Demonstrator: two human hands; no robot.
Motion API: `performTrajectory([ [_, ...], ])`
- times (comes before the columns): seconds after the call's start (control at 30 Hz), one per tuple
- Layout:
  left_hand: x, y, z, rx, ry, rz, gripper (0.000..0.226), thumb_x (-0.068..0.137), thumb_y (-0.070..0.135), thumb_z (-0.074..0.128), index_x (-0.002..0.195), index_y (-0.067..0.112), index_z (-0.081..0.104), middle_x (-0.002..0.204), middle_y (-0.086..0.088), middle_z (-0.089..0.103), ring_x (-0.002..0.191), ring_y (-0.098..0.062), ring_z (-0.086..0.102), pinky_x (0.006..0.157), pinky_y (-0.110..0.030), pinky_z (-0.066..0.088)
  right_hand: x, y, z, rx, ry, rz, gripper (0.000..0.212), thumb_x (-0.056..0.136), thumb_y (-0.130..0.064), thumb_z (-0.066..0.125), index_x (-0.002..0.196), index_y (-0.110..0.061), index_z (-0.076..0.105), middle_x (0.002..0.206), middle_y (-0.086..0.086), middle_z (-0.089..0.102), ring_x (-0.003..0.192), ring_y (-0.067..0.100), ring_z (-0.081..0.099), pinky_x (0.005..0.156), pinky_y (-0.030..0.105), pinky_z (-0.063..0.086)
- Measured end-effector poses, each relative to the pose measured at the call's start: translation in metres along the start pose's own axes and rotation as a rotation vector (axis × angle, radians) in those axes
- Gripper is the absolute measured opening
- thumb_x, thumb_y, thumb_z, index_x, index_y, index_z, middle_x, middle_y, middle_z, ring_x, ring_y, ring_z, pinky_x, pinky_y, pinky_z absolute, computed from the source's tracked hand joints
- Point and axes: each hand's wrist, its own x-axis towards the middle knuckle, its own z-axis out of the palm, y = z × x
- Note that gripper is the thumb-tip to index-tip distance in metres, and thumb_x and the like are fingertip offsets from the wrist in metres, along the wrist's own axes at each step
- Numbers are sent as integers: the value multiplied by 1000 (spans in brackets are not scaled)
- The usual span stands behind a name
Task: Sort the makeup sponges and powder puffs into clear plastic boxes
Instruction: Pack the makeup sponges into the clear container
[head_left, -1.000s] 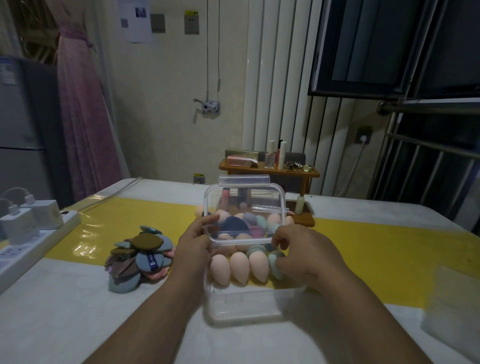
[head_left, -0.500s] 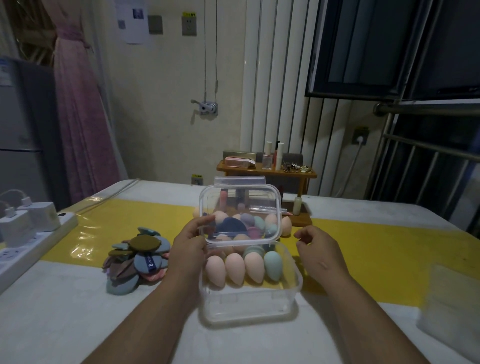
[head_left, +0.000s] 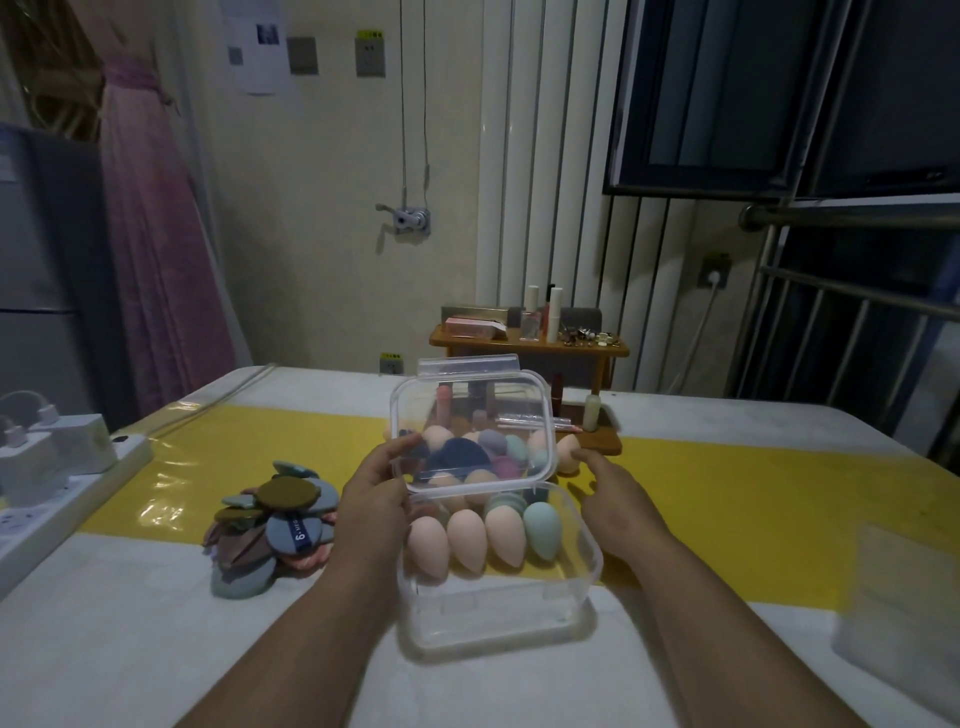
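Note:
A clear plastic box (head_left: 498, 610) stands on the table in front of me with a row of egg-shaped makeup sponges (head_left: 480, 538) inside, three peach and one teal. My left hand (head_left: 376, 499) grips the left edge of the box's clear lid (head_left: 470, 426), which stands raised. More sponges and a dark blue puff show through the lid behind the box. My right hand (head_left: 615, 499) reaches past the box's right side, fingertips at a peach sponge (head_left: 567, 451) lying on the table, not gripping it. A pile of powder puffs (head_left: 270, 525) lies to the left.
A white power strip with chargers (head_left: 57, 467) runs along the left table edge. A wooden cosmetics rack (head_left: 530, 343) stands behind the box. Another clear box (head_left: 898, 613) sits blurred at the right edge. A yellow strip (head_left: 779, 499) crosses the table.
My right hand left the sponges inside the box and moved out to the right and farther back, toward the loose peach sponge. My left hand kept hold of the lid.

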Motion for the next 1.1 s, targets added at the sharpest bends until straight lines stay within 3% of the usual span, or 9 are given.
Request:
performTrajectory([
  [0.2, 0, 3, 3, -8, 6, 11, 64, 77, -17, 38, 100, 29, 76, 111, -5, 68, 87, -27, 70, 54, -29, 54, 11, -5, 0, -55, -50, -49, 64, 95, -17, 55, 146, -49, 35, 151, -8, 43, 125, 25, 52, 98, 39, 49],
  [0.37, 1, 3, 1, 33, 6, 20, 63, 80, -15, 37, 99, 30, 76, 110, -5, 66, 90, -27, 67, 53, -27, 53, 15, -6, 4, -101, -70, -34, 53, 95, -32, 56, 141, -50, 40, 145, -6, 50, 116, 27, 56, 95, 41, 51],
  [0.43, 1, 3, 0, 37, 2, 19, 62, 81, -14, 37, 99, 30, 76, 110, -5, 66, 89, -27, 67, 52, -26, 52, 15, -4, 5, -71, -40, -34, 52, 94, -28, 55, 140, -49, 43, 144, -5, 52, 117, 28, 56, 95, 41, 51],
  [0.53, 2, 2, 0, 54, -1, 26, 63, 81, -14, 38, 99, 33, 76, 110, -5, 65, 89, -27, 67, 54, -27, 53, 14, 2, 6, 20, 34, 1, 63, 92, -4, 46, 143, -42, 45, 147, -3, 49, 122, 28, 53, 94, 37, 49],
  [0.6, 2, 2, 0, 56, -3, 29, 63, 80, -15, 39, 99, 32, 76, 109, -6, 65, 87, -26, 67, 53, -26, 52, 12, 5, 4, 126, 86, 18, 65, 89, 3, 46, 141, -36, 49, 144, 1, 52, 119, 28, 54, 89, 35, 49],
  [0.7, 1, 2, 0, 30, -13, 16, 63, 79, -15, 38, 100, 30, 76, 109, -4, 67, 81, -22, 70, 53, -28, 53, 9, 3, -2, 339, 206, 36, 56, 84, 0, 66, 130, -31, 59, 131, -1, 61, 103, 24, 58, 76, 31, 48],
  [0.83, 1, 0, -2, 46, -21, 12, 62, 79, -11, 39, 102, 33, 75, 107, 1, 70, 93, -25, 72, 69, -39, 59, 2, -9, -18, 514, 336, -9, 56, 74, -4, 82, 119, -30, 60, 105, -6, 61, 77, 10, 61, 52, 25, 48],
  [0.97, 3, -1, -3, 57, -26, 17, 62, 78, -11, 40, 103, 34, 75, 103, 2, 71, 88, -22, 73, 64, -34, 57, -8, -23, -27, 561, 426, -144, 42, 76, -9, 82, 91, -36, 54, 95, -11, 61, 83, 5, 59, 59, 21, 43],
  [1.1, 5, -2, -3, 48, -21, 36, 62, 76, -12, 39, 103, 31, 75, 111, -4, 68, 95, -30, 69, 58, -30, 53, -17, -39, -21, 535, 359, -292, 29, 86, -12, 72, 104, -34, 64, 112, 1, 57, 95, 16, 61, 75, 22, 51],
])
